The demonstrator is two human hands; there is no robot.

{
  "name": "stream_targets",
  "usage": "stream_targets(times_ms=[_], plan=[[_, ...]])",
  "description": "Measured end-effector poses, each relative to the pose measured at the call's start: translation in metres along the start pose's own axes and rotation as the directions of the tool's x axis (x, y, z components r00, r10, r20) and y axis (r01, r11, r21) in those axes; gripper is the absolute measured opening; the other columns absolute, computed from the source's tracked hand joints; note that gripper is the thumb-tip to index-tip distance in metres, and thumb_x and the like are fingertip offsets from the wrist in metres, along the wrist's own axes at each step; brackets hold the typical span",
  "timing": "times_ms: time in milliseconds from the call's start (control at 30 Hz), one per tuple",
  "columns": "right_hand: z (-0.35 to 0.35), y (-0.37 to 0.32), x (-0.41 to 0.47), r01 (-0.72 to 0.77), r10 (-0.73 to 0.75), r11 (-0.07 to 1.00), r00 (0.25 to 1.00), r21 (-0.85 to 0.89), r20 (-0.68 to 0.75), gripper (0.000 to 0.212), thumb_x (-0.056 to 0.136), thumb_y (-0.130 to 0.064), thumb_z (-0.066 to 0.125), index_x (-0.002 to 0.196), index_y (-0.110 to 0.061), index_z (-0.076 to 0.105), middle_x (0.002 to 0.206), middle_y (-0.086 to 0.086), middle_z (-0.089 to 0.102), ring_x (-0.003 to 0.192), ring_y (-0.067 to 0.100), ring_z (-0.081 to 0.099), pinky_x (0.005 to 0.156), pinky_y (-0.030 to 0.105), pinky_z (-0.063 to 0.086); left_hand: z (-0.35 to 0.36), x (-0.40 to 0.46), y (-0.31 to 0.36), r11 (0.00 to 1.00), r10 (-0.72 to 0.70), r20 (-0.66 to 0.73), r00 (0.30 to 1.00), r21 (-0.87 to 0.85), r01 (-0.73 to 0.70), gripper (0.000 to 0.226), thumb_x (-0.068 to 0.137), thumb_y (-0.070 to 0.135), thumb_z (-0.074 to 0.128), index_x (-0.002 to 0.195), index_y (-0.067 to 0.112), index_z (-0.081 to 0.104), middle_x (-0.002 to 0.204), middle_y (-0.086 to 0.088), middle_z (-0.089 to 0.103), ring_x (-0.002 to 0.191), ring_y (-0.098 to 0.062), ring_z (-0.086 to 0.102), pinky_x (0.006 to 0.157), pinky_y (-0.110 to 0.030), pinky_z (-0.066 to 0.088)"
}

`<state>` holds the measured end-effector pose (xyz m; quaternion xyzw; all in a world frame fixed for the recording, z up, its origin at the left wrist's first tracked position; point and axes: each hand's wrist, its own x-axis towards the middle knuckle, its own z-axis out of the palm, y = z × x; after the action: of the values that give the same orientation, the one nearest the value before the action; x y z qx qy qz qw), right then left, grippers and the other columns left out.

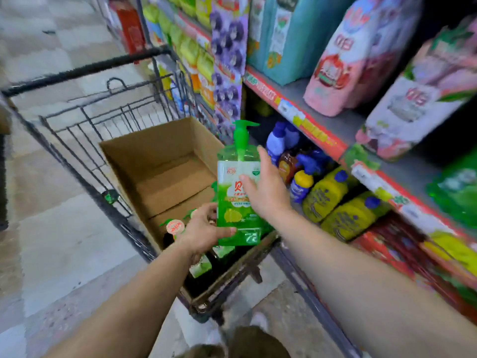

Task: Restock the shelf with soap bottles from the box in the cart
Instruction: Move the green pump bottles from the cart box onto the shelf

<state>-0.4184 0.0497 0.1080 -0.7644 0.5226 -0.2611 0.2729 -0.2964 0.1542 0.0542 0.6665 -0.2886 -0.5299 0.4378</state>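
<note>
A green pump soap bottle (pixel 238 192) is held upright above the near end of the cardboard box (pixel 165 174). Its lower part is gripped by the left hand (pixel 204 229), whose fingers are closed round the base with the thumb laid across the front. The right hand (pixel 265 187) is spread open against the bottle's right side and label, fingers extended; it is touching or just about to touch, and a closed grip is not formed.

Below the left hand, further green bottles (pixel 201 264) are seen standing in the near end of the box, one with a round seal sticker (pixel 175 226) on top. The far part of the box is seen bare down to its cardboard floor, so much of the stock is judged to be already unloaded. The box is carried in the wire cart (pixel 85 73), which is drawn up just beside the shelf (pixel 309 122).

On the lower tier, yellow bottles (pixel 333 200) and blue-capped bottles (pixel 277 140) are ranged; no green soap bottles can be made out there. The held bottle is not yet placed, and several remain to be moved.
</note>
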Motion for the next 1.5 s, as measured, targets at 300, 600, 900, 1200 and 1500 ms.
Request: stream_targets(times_ms=[300, 600, 900, 1200, 1500], plan=[[-0.152, 0.065, -0.132, -0.104, 0.106, 0.994, 0.849, 0.035, -0.517, 0.076, 0.088, -0.026, 0.065, 0.150, -0.018, 0.022, 0.149, 0.006, 0.038, 0.134, 0.019, 0.036, 0.099, 0.016, 0.025, 0.142, -0.063, 0.036, 0.953, 0.234, 0.389, 0.891, 0.088, -0.289, 0.063, 0.067, -0.016, 0.075, 0.113, 0.019, 0.051, 0.099, -0.006, 0.063, 0.074, -0.005, 0.066, 0.064, -0.018, 0.055], [-0.316, 0.158, -0.423, -0.340, 0.226, 0.940, 0.594, 0.014, -0.772, 0.079, 0.084, -0.022, 0.070, 0.149, -0.013, 0.026, 0.144, 0.009, 0.043, 0.130, 0.021, 0.039, 0.101, 0.021, 0.028, 0.365, -0.262, -0.039, 0.892, 0.208, 0.731, 0.650, 0.131, -0.432, 0.069, 0.066, -0.010, 0.080, 0.123, 0.014, 0.050, 0.118, -0.016, 0.062, 0.101, -0.028, 0.064, 0.087, -0.039, 0.055], [-0.462, 0.210, -0.675, -0.549, 0.274, 0.831, 0.265, 0.089, -0.924, 0.091, 0.082, -0.023, 0.072, 0.152, -0.017, 0.015, 0.144, 0.007, 0.043, 0.128, 0.016, 0.043, 0.100, 0.021, 0.033, 0.573, -0.461, -0.102, 0.857, 0.159, 0.946, 0.284, 0.011, -0.515, 0.066, 0.065, -0.010, 0.080, 0.121, 0.010, 0.051, 0.112, -0.014, 0.063, 0.100, -0.022, 0.060, 0.073, -0.021, 0.052], [-0.578, 0.286, -0.727, -0.521, 0.289, 0.832, 0.116, 0.190, -0.950, 0.087, 0.081, -0.031, 0.073, 0.151, -0.020, 0.023, 0.145, -0.002, 0.044, 0.131, 0.017, 0.046, 0.104, 0.042, 0.044, 0.729, -0.514, -0.091, 0.801, 0.256, 0.950, 0.180, -0.104, -0.589, 0.069, 0.062, -0.002, 0.086, 0.114, 0.024, 0.050, 0.106, 0.005, 0.064, 0.093, -0.006, 0.063, 0.083, -0.024, 0.051], [-0.658, 0.362, -0.714, -0.570, 0.261, 0.806, 0.100, 0.160, -0.960, 0.089, 0.082, -0.030, 0.074, 0.151, -0.020, 0.019, 0.148, 0.000, 0.034, 0.137, 0.017, 0.034, 0.111, 0.040, 0.037, 0.861, -0.508, -0.084, 0.777, 0.329, 0.921, 0.209, -0.138, -0.615, 0.072, 0.059, -0.001, 0.088, 0.112, 0.027, 0.048, 0.104, 0.005, 0.062, 0.099, -0.014, 0.062, 0.090, -0.034, 0.053]])
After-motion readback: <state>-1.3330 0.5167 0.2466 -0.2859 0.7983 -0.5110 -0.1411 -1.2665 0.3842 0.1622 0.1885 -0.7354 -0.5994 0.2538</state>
